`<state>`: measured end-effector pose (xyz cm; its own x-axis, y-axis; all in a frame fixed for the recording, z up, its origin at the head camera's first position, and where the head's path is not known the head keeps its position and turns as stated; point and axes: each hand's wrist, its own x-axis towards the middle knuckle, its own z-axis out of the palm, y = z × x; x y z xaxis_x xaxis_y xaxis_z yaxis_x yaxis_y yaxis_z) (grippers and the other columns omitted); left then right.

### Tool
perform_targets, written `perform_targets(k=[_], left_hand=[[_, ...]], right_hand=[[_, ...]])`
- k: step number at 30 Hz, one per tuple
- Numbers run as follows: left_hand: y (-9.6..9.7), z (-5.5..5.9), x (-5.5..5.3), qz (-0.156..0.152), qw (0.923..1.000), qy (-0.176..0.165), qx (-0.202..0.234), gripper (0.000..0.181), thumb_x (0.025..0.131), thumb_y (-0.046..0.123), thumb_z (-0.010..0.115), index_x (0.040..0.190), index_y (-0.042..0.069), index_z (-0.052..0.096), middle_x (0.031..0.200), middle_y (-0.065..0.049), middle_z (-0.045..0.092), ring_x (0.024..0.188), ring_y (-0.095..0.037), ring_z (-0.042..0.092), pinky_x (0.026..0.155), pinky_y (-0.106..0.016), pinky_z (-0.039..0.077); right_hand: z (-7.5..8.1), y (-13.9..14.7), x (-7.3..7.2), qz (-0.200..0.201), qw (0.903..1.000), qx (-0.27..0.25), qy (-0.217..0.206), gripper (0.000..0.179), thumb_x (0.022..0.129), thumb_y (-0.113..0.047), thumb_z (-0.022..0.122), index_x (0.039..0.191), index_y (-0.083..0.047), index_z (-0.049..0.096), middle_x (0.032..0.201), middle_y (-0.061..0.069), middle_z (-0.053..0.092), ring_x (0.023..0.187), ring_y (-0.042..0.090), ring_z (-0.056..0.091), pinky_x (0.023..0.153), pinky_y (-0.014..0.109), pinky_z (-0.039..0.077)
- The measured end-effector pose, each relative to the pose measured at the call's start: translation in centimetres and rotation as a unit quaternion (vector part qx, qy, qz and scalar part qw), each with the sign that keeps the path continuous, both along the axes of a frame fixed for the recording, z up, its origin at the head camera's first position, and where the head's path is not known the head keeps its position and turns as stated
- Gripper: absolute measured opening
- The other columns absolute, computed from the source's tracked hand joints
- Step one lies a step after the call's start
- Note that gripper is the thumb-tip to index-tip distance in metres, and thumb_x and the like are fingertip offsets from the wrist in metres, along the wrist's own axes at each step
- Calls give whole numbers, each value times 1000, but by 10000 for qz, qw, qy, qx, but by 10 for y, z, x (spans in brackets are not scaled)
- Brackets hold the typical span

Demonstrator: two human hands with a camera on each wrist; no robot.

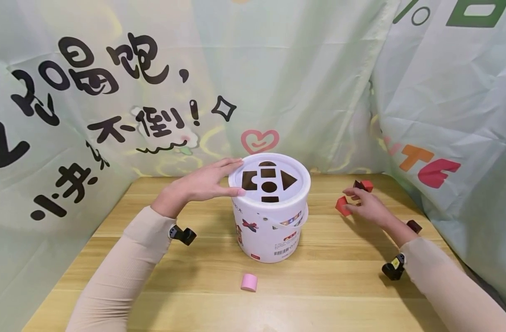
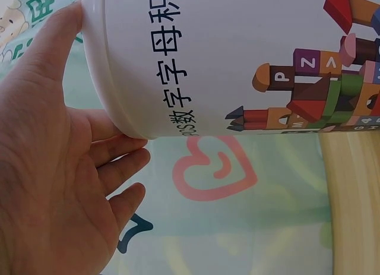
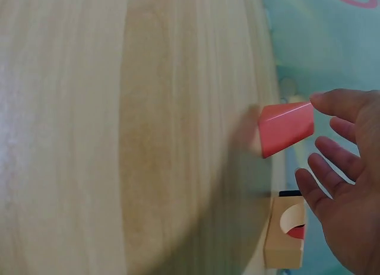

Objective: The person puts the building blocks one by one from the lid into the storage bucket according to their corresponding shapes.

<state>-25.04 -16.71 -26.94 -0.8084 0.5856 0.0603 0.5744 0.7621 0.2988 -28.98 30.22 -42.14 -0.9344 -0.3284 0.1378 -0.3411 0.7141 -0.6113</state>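
Observation:
A white bucket [image 1: 273,230] stands on the table, its lid [image 1: 253,196] pierced with shaped holes. My left hand [image 1: 209,182] rests against the bucket's rim, thumb on the lid's edge. In the left wrist view, that hand [image 2: 59,150] has its fingers loosely extended beside the rim. My right hand [image 1: 371,210] is at a red block [image 1: 343,206] on the right. Seen from the right wrist, a fingertip meets or nearly meets the corner of the red block [image 3: 288,127], while the other fingers are spread apart and hold nothing.
A pink rounded block [image 1: 249,282] lies in front of the bucket. Behind the right hand are another red block [image 1: 367,186] and a dark piece. A brown piece [image 1: 414,226] sits beside the right wrist. The right wrist view shows a notched beige block [image 3: 284,251]. Printed curtains surround the table.

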Motion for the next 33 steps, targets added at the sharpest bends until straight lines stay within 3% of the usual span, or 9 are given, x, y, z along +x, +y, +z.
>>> perform_targets(k=[10,18,26,33], left_hand=[[0,-1,1,58,10000,-55,18,96,83,76,53,157,22,25,161,2,20,145,-24,22,113,-53,26],[-1,-2,-1,20,10000,-20,-4,96,83,76,52,157,22,24,161,2,19,145,-24,22,113,-53,25],[-1,-1,-2,-3,10000,-18,33,96,83,75,53,157,21,25,161,-1,21,145,-23,22,113,-52,25],[0,0,-2,-20,10000,-15,13,95,84,74,54,157,20,25,161,0,22,145,-23,22,114,-51,25]], right_hand=[[-14,3,-7,-15,9999,-123,-88,51,96,-16,63,135,12,47,128,33,53,114,49,52,90,58,47],[-21,5,-10,-152,9998,1,-142,48,95,-14,65,131,13,49,115,32,61,106,45,59,83,47,53],[-22,4,-12,-224,9996,-85,-142,44,93,-15,68,122,13,51,112,31,61,105,43,58,80,44,50],[-23,4,-8,-203,9998,-36,17,33,97,-14,61,123,5,53,113,24,61,97,35,59,74,39,48]])
